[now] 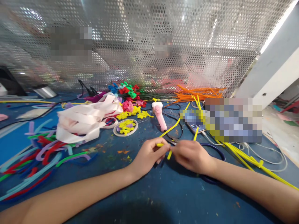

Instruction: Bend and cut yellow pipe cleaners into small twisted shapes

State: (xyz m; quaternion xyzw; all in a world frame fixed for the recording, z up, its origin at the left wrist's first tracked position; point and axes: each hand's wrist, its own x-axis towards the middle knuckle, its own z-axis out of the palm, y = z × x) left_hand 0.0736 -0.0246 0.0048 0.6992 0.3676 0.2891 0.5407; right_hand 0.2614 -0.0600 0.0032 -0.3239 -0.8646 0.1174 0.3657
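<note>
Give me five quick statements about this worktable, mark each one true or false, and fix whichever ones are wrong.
1. The left hand pinches a yellow pipe cleaner. True.
2. The right hand is stretched out far from the left. False: the right hand is close beside the left, the fingertips nearly meeting.
3. Yellow flower pieces lie inside a round ring. True.
4. The orange pipe cleaners lie at the near edge of the table. False: the orange pipe cleaners lie at the far side, by the perforated metal screen.
5. The smartphone has no cable attached. False: a white cable runs to the smartphone.
</note>
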